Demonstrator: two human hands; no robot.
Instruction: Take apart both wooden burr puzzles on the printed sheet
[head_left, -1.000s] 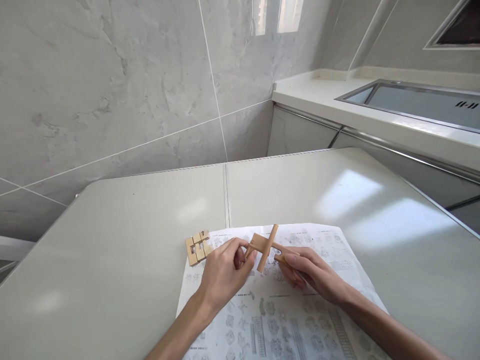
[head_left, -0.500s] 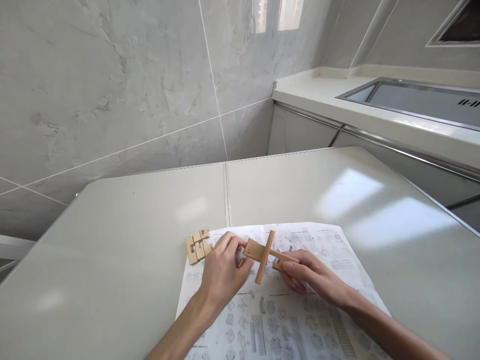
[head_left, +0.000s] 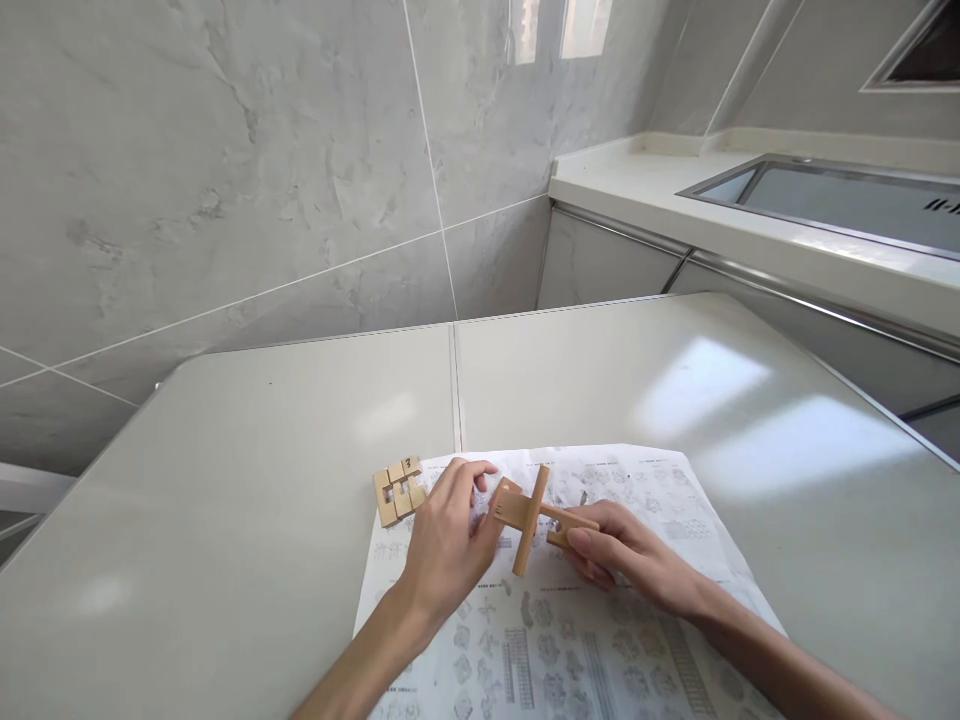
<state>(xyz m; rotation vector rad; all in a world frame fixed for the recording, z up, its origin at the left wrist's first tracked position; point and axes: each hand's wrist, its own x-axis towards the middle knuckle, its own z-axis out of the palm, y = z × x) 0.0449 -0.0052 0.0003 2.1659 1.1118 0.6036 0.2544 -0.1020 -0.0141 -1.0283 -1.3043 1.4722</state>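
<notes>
A partly joined wooden burr puzzle [head_left: 529, 520] is held above the printed sheet, its bars crossing at right angles. My right hand [head_left: 619, 545] grips the bars at its right end between thumb and fingers. Beside the left end is my left hand [head_left: 450, 525], thumb at the lower edge of the wide notched part. Its index finger is raised off the wood, leaving a gap between finger and thumb. Several flat wooden pieces [head_left: 388, 497] lie together left of my left hand, one marked with a 3.
A white sheet with printed puzzle drawings [head_left: 555, 620] lies on the glossy pale table [head_left: 300, 450], under both hands. Grey tiled wall [head_left: 300, 150] rises behind the table. To the right stands a white counter [head_left: 622, 185] with an inset sink [head_left: 825, 195].
My left index finger has lifted off the puzzle's left end, and the thumb has slid a little along it. The puzzle has tilted slightly; my right hand keeps its hold.
</notes>
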